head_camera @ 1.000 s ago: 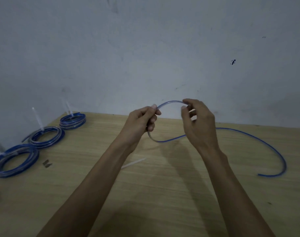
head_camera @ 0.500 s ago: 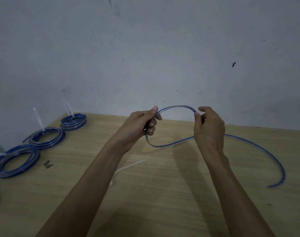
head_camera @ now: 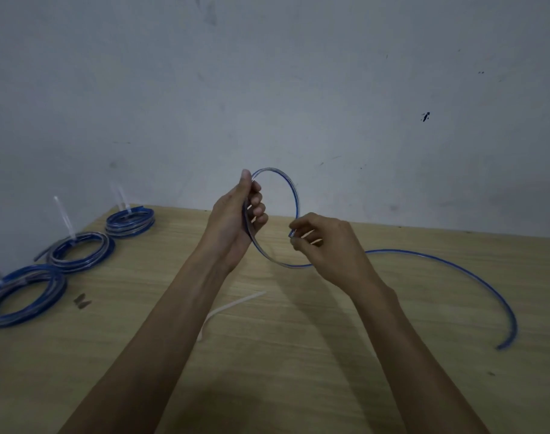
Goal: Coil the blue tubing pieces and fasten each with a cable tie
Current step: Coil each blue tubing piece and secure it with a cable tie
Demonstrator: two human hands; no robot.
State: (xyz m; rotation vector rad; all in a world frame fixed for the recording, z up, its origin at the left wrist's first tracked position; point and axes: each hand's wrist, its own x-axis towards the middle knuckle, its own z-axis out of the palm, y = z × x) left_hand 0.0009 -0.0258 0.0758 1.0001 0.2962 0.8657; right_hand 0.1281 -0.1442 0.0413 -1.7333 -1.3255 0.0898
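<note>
Tubing (head_camera: 474, 278) is now bent into one upright loop between my hands, where half a second ago the arc lay flatter and wider. My left hand (head_camera: 236, 220) has risen and grips the left side of the loop, fingers curled round it. My right hand (head_camera: 327, 245) has come down and inward, and it pinches the near end of the tube at the loop's lower right. I judge that the first turn is almost closed, so coiling has only started: the long tail runs to the right over the wooden table (head_camera: 298, 371) and ends near the edge. A white cable tie (head_camera: 230, 310) lies on the table under my left forearm, ready for fastening. At far left three finished coils (head_camera: 79, 253) rest in a row, each with its tie sticking up. Nothing blocks the tail, but it may spring.
</note>
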